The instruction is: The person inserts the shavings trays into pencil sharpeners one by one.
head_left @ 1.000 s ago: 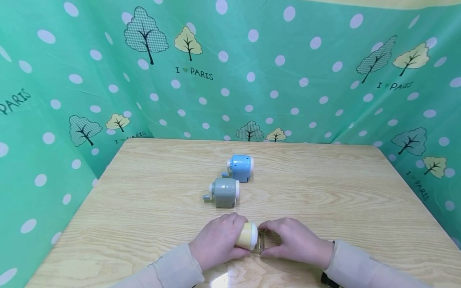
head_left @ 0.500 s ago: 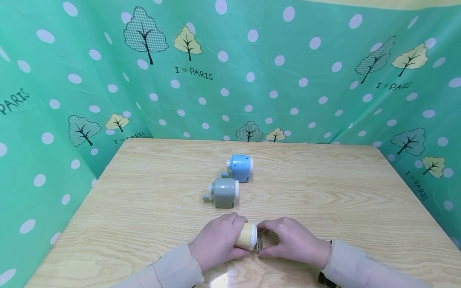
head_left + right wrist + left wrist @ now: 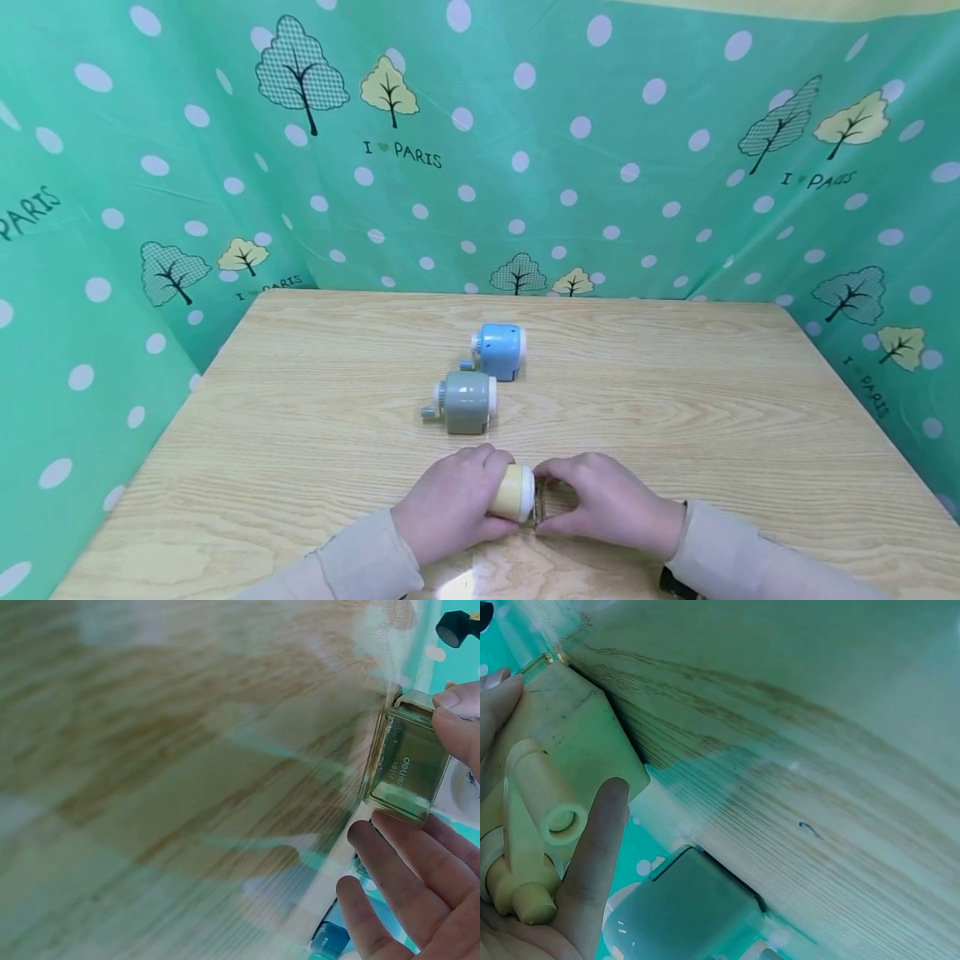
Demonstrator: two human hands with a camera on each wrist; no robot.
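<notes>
My left hand (image 3: 452,504) grips a yellow crank pencil sharpener (image 3: 512,492) close over the near part of the table, its white front ring facing right. In the left wrist view the sharpener's yellow crank handle (image 3: 547,795) shows near the palm, with one finger stretched along the body. My right hand (image 3: 611,504) pinches a clear, brownish shavings drawer (image 3: 409,769) by its two sides, thumb on one and fingertips on the other. The drawer lies right at the sharpener's front, below the white ring; the ring hides part of it.
Beyond the hands stands a grey-green crank sharpener (image 3: 467,404). A blue one (image 3: 502,350) is just behind it, farther back. The wooden table (image 3: 675,375) ends at a green patterned cloth (image 3: 570,183) along its back and sides.
My right hand has shifted slightly left with the drawer, closer to the sharpener's front. The left hand and the yellow sharpener have stayed nearly still.
</notes>
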